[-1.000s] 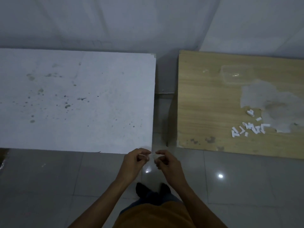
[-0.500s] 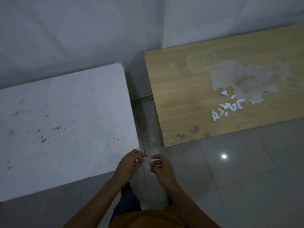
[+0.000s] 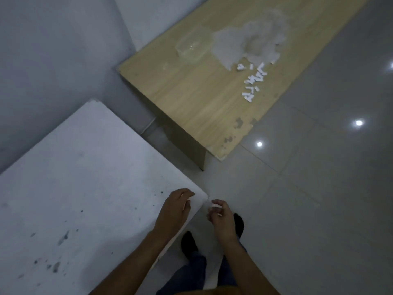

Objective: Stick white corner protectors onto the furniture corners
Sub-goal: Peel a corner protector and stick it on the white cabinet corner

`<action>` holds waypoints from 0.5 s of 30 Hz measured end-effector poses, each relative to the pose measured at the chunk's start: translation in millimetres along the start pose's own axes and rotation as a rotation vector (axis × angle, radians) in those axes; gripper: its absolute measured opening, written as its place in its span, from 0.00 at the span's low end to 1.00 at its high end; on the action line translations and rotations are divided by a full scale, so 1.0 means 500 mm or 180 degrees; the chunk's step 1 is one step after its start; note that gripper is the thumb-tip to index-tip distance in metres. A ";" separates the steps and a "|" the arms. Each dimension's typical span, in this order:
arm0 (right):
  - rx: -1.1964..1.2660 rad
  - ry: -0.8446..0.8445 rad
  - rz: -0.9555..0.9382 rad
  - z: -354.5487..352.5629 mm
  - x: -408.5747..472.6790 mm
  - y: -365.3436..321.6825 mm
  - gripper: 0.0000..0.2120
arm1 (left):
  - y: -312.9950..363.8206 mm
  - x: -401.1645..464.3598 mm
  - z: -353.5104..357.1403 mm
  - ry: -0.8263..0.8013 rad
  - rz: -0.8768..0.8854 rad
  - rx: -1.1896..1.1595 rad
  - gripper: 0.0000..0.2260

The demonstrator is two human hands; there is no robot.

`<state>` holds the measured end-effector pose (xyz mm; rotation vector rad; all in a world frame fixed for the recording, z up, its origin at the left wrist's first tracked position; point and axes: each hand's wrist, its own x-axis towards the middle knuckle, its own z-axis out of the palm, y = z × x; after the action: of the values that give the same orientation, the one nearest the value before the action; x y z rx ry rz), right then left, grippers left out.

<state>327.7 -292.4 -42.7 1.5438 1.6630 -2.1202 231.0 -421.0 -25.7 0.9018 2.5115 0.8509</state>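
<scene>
Left hand point(image 3: 176, 209) rests over the near corner of the white counter point(image 3: 89, 177), lower centre; fingers loosely curled, grasping nothing I can see. Right hand point(image 3: 220, 213) just beside that corner, grip pinching a small white corner protector point(image 3: 215, 205). Looks light and small, likely sticky on one face: hold by the edges. Spare protectors point(image 3: 254, 81) lie on the wooden counter point(image 3: 191, 92), upper right.

Bare floor point(image 3: 308, 209) lies open right of the white counter point(image 3: 85, 188). The wooden counter point(image 3: 202, 92) blocks the far side; a narrow gap separates them.
</scene>
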 end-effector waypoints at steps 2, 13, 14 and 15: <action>0.0180 0.0232 0.0022 0.016 -0.008 0.011 0.10 | -0.013 0.002 0.001 -0.0127 0.0282 0.0226 0.14; 0.0974 0.0736 -0.0108 0.073 0.011 0.011 0.08 | -0.068 0.036 0.034 -0.0441 0.1140 0.0875 0.19; 0.0959 0.0754 -0.0111 0.075 0.014 0.010 0.08 | -0.067 0.041 0.038 -0.0459 0.1159 0.0894 0.19; 0.0943 0.0759 -0.0114 0.077 0.017 0.011 0.08 | -0.065 0.046 0.040 -0.0490 0.1182 0.0918 0.19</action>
<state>301.4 -319.3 -55.1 1.9301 1.4978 -2.3711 208.8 -417.3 -64.4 1.5010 2.4049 0.4967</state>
